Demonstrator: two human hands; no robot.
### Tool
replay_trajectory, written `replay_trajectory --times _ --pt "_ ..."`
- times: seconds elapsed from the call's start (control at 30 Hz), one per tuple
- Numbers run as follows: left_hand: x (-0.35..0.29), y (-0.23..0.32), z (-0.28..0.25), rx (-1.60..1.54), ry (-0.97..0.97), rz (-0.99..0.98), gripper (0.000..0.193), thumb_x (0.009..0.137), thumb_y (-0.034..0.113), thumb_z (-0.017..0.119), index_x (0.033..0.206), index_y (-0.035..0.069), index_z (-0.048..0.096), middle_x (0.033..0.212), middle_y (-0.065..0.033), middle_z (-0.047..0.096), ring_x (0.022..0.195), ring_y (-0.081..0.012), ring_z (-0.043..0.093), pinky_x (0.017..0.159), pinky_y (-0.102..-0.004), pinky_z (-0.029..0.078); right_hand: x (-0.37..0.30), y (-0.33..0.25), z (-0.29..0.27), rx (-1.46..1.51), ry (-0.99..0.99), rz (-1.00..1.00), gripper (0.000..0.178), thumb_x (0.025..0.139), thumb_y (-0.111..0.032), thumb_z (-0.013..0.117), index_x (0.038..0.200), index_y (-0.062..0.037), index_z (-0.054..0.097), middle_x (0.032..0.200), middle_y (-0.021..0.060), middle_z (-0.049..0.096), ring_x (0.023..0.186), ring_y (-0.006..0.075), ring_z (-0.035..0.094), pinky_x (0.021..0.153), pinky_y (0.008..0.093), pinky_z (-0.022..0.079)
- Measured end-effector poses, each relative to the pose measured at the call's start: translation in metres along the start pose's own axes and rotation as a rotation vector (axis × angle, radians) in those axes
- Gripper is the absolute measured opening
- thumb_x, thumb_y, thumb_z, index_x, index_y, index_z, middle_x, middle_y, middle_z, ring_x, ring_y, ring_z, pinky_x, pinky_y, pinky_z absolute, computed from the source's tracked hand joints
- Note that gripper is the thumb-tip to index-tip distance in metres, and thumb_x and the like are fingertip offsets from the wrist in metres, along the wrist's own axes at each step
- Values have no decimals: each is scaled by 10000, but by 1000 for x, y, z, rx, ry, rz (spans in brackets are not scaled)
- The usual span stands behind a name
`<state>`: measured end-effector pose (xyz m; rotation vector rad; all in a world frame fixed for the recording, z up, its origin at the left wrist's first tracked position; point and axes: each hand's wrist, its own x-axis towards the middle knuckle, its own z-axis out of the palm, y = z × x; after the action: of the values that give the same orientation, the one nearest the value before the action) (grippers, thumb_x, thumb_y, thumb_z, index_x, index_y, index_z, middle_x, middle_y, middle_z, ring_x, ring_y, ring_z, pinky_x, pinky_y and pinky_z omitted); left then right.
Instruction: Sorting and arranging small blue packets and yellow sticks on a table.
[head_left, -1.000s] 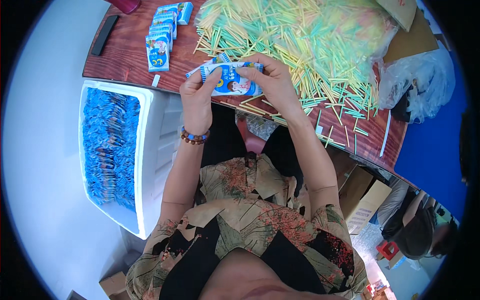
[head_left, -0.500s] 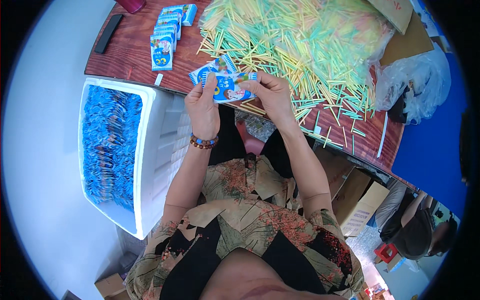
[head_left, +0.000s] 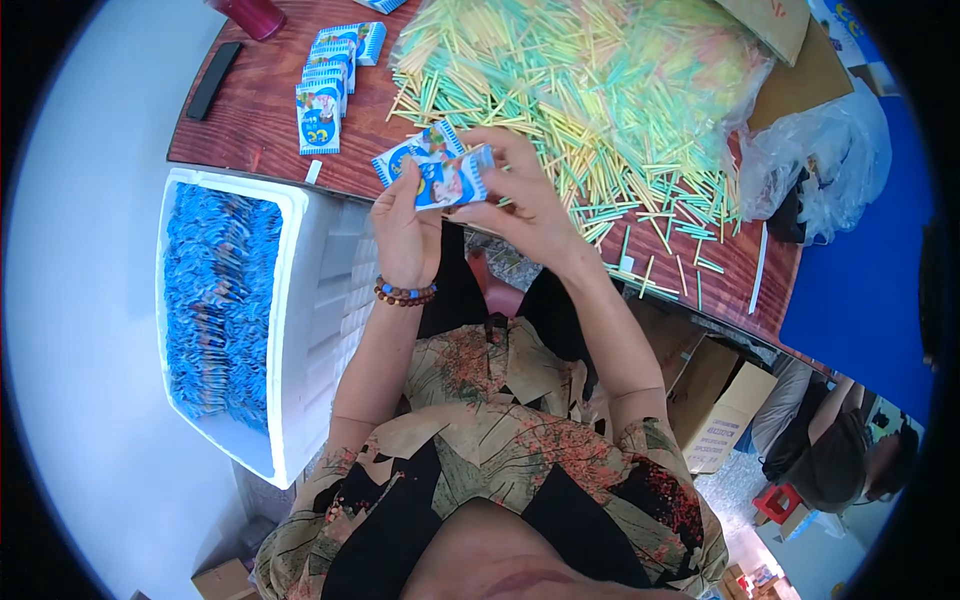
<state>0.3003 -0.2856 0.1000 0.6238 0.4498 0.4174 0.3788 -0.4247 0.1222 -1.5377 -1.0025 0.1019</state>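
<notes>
A small blue-and-white printed packet is held between my hands at the table's front edge. My left hand is closed on its left end, thumb on top. My right hand curls round its right end, thumb by the lower edge and fingers above; these fingers are slightly blurred. Behind the held packet, and partly covered by it, a second similar packet lies at a slant. Farther left, an overlapping row of such packets rests on the table.
Loose yellow, green and pink sticks cover the table's middle, partly under clear plastic. A white foam box full of blue packets stands left. A black bar, red cup, crumpled plastic bag and cardboard box are around.
My right hand has turned from pinching the packet's upper right corner to curling round its right end. The view has shifted slightly, showing another packet at the top edge.
</notes>
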Motion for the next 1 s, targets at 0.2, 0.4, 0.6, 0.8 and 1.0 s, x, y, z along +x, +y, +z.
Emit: replay_trajectory --times 0.2,0.4,0.6,0.8,1.0 --pt "-5 8 -14 131 -14 128 243 979 207 544 1016 -11 645 1009 -78 681 905 -140 658 802 -302 532 2 6 -14 72 -152 49 152 806 -107 693 943 -41 697 1120 92 632 1044 207 563 898 330 435" --pt "3 10 -22 79 52 229 268 980 252 542 970 8 651 998 -73 685 916 -148 654 807 -319 522 60 38 -9 -539 55 187 141 827 -154 652 920 -57 691 901 84 642 846 241 612 768 360 469" --pt "2 14 -25 -27 93 171 258 980 242 544 993 8 652 988 -67 682 872 -132 655 779 -309 531 93 61 16 -1203 -48 45 173 764 -231 667 836 -74 666 858 89 623 863 272 598 749 432 423" --pt "6 15 -30 -71 96 135 222 981 217 540 998 35 666 981 -42 686 869 -122 656 776 -307 533 103 80 33 -1406 -56 25 133 746 -169 592 815 -64 637 873 106 613 868 263 587 719 413 400" --pt "6 14 -33 -79 105 101 266 978 255 544 989 11 650 1035 -85 682 953 -165 653 858 -337 518 98 83 30 -1362 -110 17 136 802 -136 551 902 -50 585 879 106 598 866 274 586 744 411 392"
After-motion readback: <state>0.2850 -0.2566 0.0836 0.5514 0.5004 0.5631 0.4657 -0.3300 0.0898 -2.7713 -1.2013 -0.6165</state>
